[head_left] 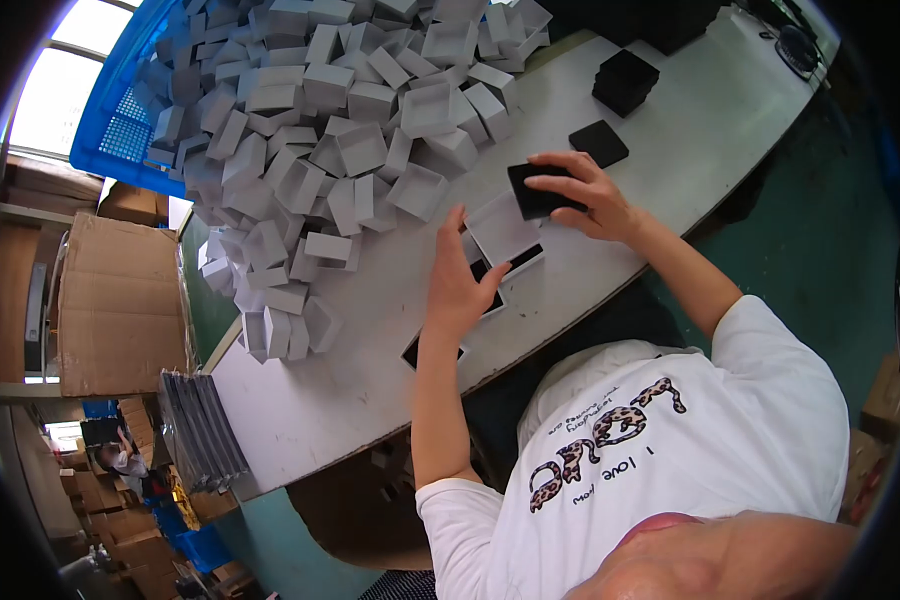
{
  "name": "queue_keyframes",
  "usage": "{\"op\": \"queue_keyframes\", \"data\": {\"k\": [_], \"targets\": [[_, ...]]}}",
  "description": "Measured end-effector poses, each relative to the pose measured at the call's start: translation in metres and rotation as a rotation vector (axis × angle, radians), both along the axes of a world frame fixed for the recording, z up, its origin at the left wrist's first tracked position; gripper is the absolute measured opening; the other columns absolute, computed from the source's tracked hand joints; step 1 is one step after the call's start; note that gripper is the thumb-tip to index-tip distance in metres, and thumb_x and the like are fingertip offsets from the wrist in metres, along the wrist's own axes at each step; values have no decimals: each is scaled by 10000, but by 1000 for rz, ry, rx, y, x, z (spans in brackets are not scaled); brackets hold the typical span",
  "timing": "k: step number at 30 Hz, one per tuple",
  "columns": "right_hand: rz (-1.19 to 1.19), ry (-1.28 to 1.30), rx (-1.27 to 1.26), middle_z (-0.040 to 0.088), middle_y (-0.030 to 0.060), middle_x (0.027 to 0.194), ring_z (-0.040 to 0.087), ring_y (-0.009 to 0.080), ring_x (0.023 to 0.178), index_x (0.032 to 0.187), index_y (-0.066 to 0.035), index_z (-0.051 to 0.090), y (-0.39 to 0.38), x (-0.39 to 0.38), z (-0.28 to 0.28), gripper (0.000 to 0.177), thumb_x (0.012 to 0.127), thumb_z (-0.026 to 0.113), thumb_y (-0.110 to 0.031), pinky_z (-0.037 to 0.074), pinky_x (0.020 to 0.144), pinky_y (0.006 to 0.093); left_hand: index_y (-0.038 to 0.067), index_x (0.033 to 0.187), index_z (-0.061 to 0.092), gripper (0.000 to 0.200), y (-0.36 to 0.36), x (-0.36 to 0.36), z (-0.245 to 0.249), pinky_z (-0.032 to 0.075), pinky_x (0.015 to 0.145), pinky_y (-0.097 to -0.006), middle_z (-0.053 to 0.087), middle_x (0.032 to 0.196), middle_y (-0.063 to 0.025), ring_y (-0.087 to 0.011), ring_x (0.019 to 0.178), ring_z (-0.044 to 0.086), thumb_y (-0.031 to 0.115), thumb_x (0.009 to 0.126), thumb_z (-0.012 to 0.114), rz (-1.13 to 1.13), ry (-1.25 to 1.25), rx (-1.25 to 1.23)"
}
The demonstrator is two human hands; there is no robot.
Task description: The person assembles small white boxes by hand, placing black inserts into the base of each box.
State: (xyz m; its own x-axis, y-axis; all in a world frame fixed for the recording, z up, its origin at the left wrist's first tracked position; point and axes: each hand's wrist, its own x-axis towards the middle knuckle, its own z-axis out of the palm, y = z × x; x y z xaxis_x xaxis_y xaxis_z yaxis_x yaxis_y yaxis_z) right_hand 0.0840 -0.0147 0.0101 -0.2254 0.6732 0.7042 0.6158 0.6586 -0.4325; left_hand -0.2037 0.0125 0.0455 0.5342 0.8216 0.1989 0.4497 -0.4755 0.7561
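Observation:
A thin black square pad is pinched in my right hand, over the edge of an open white box. My left hand is beside that box with thumb and fingers spread, the thumb at its near corner. Under and beside the box lie black-lined box parts, partly covered by my left hand. Another black-lined piece shows beside my left forearm. Farther right on the white table lies a single black pad.
A large heap of small white boxes covers the table's far left, beside a blue crate. Black pads are stacked at the back right. Grey sheets and a cardboard box stand at left. A person is in the background.

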Motion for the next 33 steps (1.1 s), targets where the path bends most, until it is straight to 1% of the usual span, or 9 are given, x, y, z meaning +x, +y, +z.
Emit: {"op": "queue_keyframes", "data": {"k": [1, 6, 12, 15, 18, 21, 24, 30, 33], "targets": [[81, -68, 6, 567, 141, 1505, 567, 353, 1333, 1371, -146, 684, 0, -8, 5, 425, 966, 723, -266, 425, 1121, 491, 69, 1641, 237, 1072, -2, 1, -10, 404, 1182, -456, 496, 1498, -213, -379, 1430, 492, 87, 789, 887, -20, 22, -26], [281, -132, -27, 538, 136, 1548, 521, 358, 1403, 1315, -172, 731, 7, -17, 16, 417, 909, 785, -250, 423, 1157, 517, 81, 1677, 128, 1165, -6, 0, -15, 442, 1150, -459, 497, 1496, -202, -376, 1381, 531, 87, 792, 886, -33, -11, -13], [160, -390, -86, 497, 122, 1592, 454, 315, 1483, 1387, -162, 673, -1, -49, 10, 476, 945, 751, -319, 350, 1241, 516, 86, 1689, 81, 1215, -8, 4, -7, 470, 1117, -468, 542, 1462, -185, -368, 1345, 559, 92, 784, 892, -25, 26, 36], [195, -390, -104, 442, 116, 1638, 384, 295, 1537, 1504, -164, 559, -7, -51, 10, 531, 989, 673, -235, 278, 1281, 529, 88, 1691, 55, 1242, -8, 2, -8, 473, 1115, -464, 557, 1451, -181, -364, 1346, 560, 106, 778, 897, -50, 13, 49], [336, -55, -206, 394, 102, 1673, 334, 290, 1567, 1581, -162, 452, -6, -50, 12, 609, 992, 602, -119, 232, 1295, 537, 91, 1692, 23, 1265, -10, -2, -3, 474, 1118, -457, 565, 1444, -182, -358, 1344, 565, 112, 776, 895, -78, 41, 33], [333, -166, -229, 412, 78, 1672, 305, 285, 1584, 1645, -123, 332, -9, -57, 22, 747, 949, 597, -66, 177, 1301, 558, 92, 1690, 2, 1276, -13, -2, -1, 472, 1123, -456, 572, 1434, -185, -352, 1336, 573, 110, 774, 889, -95, 60, 47], [32, -439, -274, 538, 77, 1577, 393, 249, 1542, 1580, -128, 460, -15, -56, 17, 627, 975, 624, -111, 189, 1294, 574, 94, 1688, -11, 1280, -16, -3, 2, 466, 1129, -455, 573, 1429, -186, -348, 1329, 580, 113, 775, 886, -77, 52, -24], [103, -360, -110, 747, 42, 1284, 637, 213, 1313, 1242, -105, 741, -36, -45, 17, 295, 1001, 704, -271, 286, 1260, 558, 90, 1680, 125, 1183, -14, -10, -5, 490, 1083, -443, 559, 1398, -197, -373, 1274, 595, 165, 779, 887, -61, 17, -17], [265, -5, -220, 742, 43, 1296, 662, 235, 1259, 1245, -101, 735, -28, -26, 23, 276, 997, 702, -219, 353, 1221, 536, 115, 1646, 295, 1056, 0, -14, 1, 502, 1071, -448, 609, 1339, -160, -339, 1250, 618, 205, 785, 899, -127, 83, 47]]}}
